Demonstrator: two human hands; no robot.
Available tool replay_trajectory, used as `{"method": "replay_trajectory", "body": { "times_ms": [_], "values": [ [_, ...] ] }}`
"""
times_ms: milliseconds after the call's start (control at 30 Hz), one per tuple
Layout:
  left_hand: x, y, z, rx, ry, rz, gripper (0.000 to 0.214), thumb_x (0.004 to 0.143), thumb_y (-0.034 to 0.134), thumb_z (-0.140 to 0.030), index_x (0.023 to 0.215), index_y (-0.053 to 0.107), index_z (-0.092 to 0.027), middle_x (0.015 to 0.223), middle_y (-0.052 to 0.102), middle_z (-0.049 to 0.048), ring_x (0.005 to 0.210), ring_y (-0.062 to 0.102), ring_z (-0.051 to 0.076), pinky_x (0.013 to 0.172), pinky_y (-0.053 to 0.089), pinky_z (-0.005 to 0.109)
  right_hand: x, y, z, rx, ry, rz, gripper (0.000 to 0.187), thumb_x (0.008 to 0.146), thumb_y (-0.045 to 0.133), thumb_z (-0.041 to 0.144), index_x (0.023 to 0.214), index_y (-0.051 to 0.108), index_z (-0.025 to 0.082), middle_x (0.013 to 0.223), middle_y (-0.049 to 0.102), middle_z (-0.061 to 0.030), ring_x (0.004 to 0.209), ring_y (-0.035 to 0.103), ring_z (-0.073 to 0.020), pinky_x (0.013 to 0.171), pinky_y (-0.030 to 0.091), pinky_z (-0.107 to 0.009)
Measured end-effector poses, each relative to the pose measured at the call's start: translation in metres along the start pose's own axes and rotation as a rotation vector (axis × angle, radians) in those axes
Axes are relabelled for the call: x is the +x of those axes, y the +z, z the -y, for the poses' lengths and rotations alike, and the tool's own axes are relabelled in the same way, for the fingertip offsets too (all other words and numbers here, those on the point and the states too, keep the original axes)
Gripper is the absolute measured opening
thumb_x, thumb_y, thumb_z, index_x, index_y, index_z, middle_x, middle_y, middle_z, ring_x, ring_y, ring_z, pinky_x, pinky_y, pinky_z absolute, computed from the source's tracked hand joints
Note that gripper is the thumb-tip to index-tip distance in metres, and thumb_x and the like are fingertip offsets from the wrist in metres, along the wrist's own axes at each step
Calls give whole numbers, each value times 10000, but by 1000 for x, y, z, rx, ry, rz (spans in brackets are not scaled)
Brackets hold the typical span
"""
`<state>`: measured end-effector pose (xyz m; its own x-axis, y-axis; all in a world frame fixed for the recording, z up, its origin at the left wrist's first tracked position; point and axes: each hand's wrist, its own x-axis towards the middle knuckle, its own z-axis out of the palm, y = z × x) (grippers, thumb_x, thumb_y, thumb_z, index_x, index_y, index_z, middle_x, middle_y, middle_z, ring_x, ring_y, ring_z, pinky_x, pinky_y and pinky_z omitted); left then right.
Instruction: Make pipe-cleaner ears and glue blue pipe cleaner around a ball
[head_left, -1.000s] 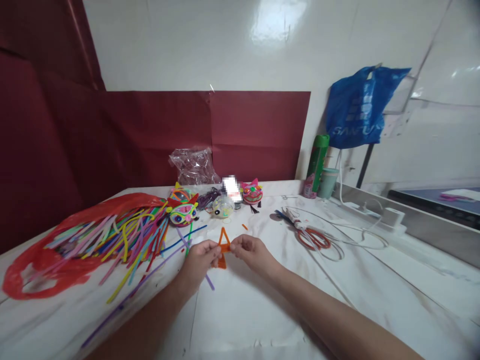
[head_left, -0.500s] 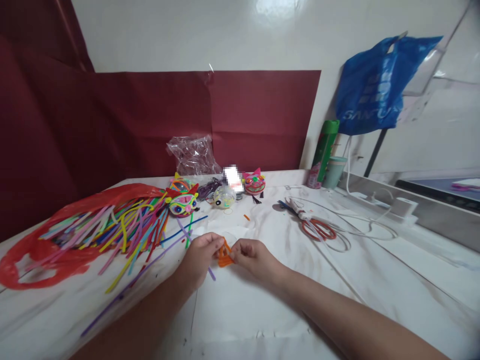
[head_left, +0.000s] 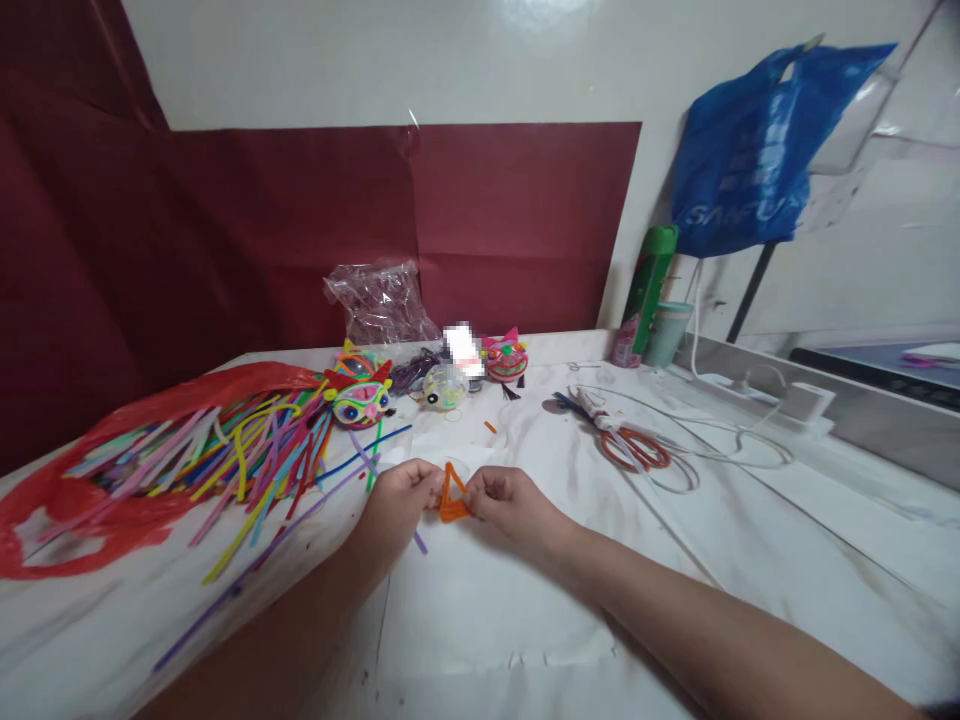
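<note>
An orange pipe cleaner (head_left: 453, 515), bent into a triangle with a thick lower edge, is held up over the table. My left hand (head_left: 403, 497) pinches its left side between thumb and fingers. On the right side, my right hand (head_left: 510, 500) grips it in the same way. Under both hands lies a white paper sheet (head_left: 495, 620). A purple pipe cleaner (head_left: 421, 543) pokes out beneath my left hand. Just behind the hands sits a clear ball with black eyes (head_left: 444, 388), beside a colourful decorated ball with a face (head_left: 360, 402).
Many coloured pipe cleaners (head_left: 247, 440) spill from a red plastic bag (head_left: 135, 420) on the left. Scissors with red handles (head_left: 636, 449) lie to the right near a white cable (head_left: 739, 462). A pink decorated ball (head_left: 507, 357) and a green spray can (head_left: 651, 285) stand farther back.
The orange triangle has turned to face me more, so its opening shows wider. Both hands still hold it. The whole view has shifted slightly.
</note>
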<state>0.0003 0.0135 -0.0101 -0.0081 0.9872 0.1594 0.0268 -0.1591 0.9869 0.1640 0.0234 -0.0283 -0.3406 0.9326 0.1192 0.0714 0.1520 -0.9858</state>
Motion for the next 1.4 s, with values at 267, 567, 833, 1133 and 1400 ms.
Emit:
{"method": "replay_trajectory", "body": {
  "times_ms": [267, 567, 833, 1133, 1400],
  "values": [
    [-6, 9, 7, -22, -114, 66, 226, 617, 704, -345, 638, 609, -141, 501, 572, -17, 474, 482, 100, 529, 357, 237, -3, -3, 5, 48, -27, -97, 336, 636, 671, 482, 616, 561, 166, 507, 495, 44, 491, 400, -88, 501, 298, -232],
    [-10, 13, 7, -92, -43, -31, 147, 660, 632, -295, 630, 571, -165, 549, 582, -12, 498, 487, 102, 544, 386, 245, 0, -15, -13, 3, -92, -193, 459, 721, 611, 639, 670, 540, 188, 589, 536, 10, 575, 475, -137, 584, 376, -276],
    [-22, 18, -4, -89, -47, 113, 62, 682, 578, -210, 647, 565, -161, 560, 552, -34, 500, 452, 86, 527, 359, 238, 5, -20, -23, 96, -78, -225, 518, 740, 584, 666, 556, 434, 206, 498, 380, 50, 494, 384, -115, 505, 343, -254],
    [-24, 21, -21, -211, 46, 62, 66, 694, 592, -162, 630, 578, -157, 525, 527, -46, 476, 442, 79, 510, 346, 227, 9, -22, -11, -126, -94, -313, 439, 613, 684, 611, 613, 573, 186, 543, 508, 18, 511, 456, -130, 492, 399, -250],
    [24, -77, -71, -330, 162, -256, 104, 724, 639, -174, 630, 596, -157, 492, 550, -44, 469, 488, 75, 530, 378, 200, 49, 20, 4, -417, -268, -194, 268, 725, 581, 430, 780, 652, 177, 721, 689, -56, 601, 606, -181, 555, 489, -278]
  ]
}}
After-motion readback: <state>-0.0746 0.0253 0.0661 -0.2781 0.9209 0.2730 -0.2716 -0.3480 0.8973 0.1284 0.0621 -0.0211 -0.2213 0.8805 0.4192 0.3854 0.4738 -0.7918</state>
